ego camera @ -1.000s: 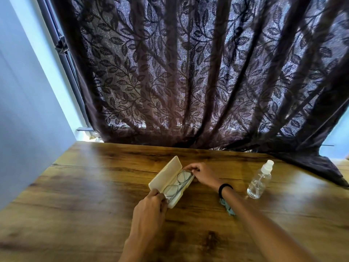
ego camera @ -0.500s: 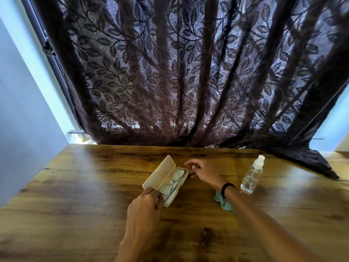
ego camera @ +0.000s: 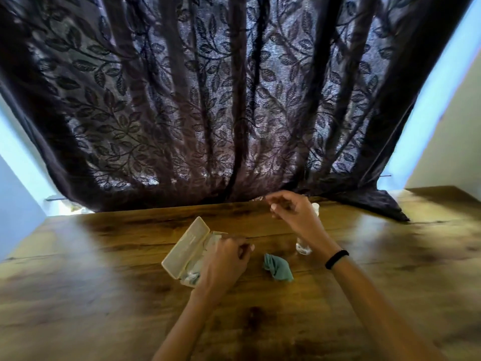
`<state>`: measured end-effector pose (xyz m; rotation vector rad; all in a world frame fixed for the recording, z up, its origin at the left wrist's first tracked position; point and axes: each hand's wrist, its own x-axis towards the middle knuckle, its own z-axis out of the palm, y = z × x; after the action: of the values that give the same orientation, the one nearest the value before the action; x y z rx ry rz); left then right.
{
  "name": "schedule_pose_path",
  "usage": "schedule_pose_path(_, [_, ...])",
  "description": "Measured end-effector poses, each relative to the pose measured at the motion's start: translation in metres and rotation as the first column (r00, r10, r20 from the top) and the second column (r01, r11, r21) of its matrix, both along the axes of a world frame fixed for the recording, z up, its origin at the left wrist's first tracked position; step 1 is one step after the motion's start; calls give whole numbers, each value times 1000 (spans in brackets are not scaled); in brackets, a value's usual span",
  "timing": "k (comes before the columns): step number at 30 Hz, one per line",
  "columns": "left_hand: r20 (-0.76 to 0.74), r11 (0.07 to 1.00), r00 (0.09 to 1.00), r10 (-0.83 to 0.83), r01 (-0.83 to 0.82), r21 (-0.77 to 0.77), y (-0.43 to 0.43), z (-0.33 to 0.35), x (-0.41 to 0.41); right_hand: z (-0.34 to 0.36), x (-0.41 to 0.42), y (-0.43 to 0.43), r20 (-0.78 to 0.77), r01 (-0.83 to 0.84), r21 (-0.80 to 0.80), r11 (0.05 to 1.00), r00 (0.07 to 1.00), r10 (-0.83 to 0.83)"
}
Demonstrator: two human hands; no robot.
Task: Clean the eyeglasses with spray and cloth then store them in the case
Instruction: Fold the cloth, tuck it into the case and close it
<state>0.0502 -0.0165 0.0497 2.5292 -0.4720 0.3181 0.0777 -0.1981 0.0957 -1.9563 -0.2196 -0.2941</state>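
Since the right hand (ego camera: 294, 214) has lifted away, fingers loosely curled and empty, the left hand (ego camera: 223, 261) grips the open cream hard-shell case (ego camera: 186, 250) at frame centre; closing it likely follows.

Bare forearms; a black wristband (ego camera: 336, 259) circles the right wrist.

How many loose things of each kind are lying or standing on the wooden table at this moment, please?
Glasses case, lid open: 1
Eyeglasses, inside the case and mostly hidden by the left hand: 1
Teal cloth, bunched up: 1
Clear spray bottle, partly hidden behind the right hand: 1
Total: 4
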Motion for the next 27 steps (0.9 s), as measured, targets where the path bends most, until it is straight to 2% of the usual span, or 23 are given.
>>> schedule_pose_path(3, [-88,997,994,-58,62,46,-20,-13,10,-10,-14,-13,-12,45,-19,999,999,-46])
schedule_pose_path(7, [-216,986,971,-98,124,110,-33,-33,15,-45,-32,-19,-103,61,-210,976,991,-84])
schedule_pose_path(11, [-173,986,977,-122,140,92,-34,-44,13,-81,-47,-25,-257,-114,-394,912,966,9])
schedule_pose_path(14, [-157,985,976,-151,162,62,-32,-44,10,-96,-50,-24,-154,-34,-455,890,987,-41])
schedule_pose_path(16, [-141,980,970,-196,200,9,-30,-42,9,-95,-48,-21,-89,45,-398,916,992,-88])
schedule_pose_path(21, [-80,928,939,-333,312,-206,-26,-32,5,-76,-37,-11,-117,71,-200,977,988,-96])
schedule_pose_path(25, [-105,919,964,-245,196,-342,-25,-22,10,-60,-32,-4,-116,51,-57,997,992,-58])
schedule_pose_path(27, [-130,908,972,-195,129,-398,-21,-19,15,-52,-32,-2,-112,15,-57,998,993,-21])
